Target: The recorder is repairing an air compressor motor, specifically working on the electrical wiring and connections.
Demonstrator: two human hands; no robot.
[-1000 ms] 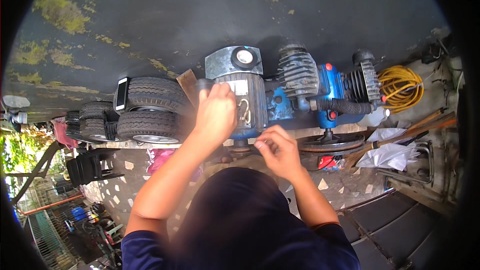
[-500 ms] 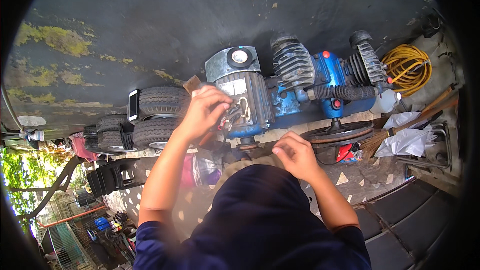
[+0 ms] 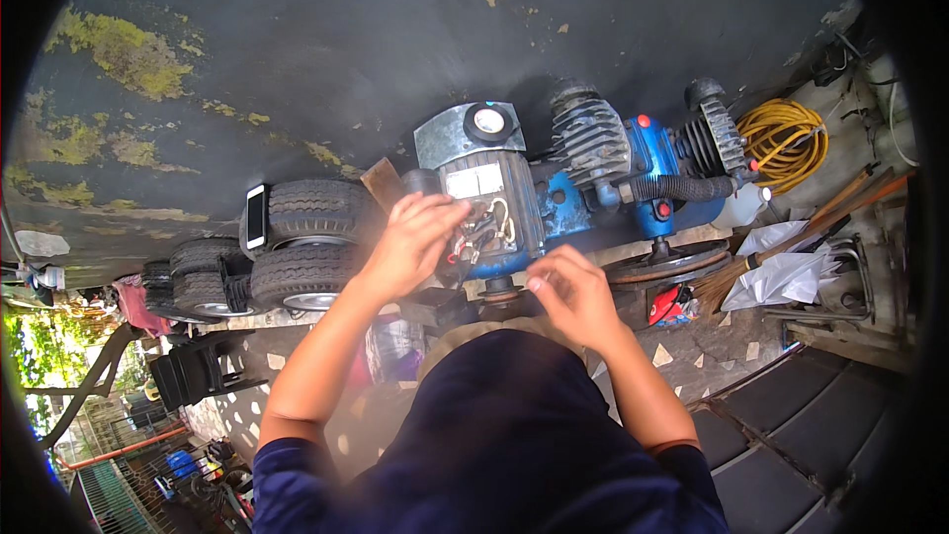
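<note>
A grey finned electric motor point(image 3: 524, 200) sits on a blue air compressor point(image 3: 568, 210), a bundle of wires point(image 3: 484, 229) showing in its uncovered wiring opening. My left hand point(image 3: 410, 242) reaches over the left side of that opening. Its fingers are stretched toward the wires, thumb apart from them; whether a fingertip touches a wire is hard to see. Close to the motor's lower right corner, my right hand point(image 3: 578, 302) hovers half curled, a gap between thumb and forefinger and nothing visible between them. A belt pulley point(image 3: 501, 292) lies below the motor, between my hands.
Stacked tyres point(image 3: 311, 272) stand left of the motor, with a white phone point(image 3: 257, 216) resting against one. To the right are the compressor's flywheel point(image 3: 667, 265), a coiled yellow hose point(image 3: 786, 146), brooms and white sheets point(image 3: 781, 277). A dark wall point(image 3: 346, 49) rises behind.
The view has shifted slightly. My left hand's fingers have spread further across the wiring opening, and my right hand has come closer to the motor's lower right corner.
</note>
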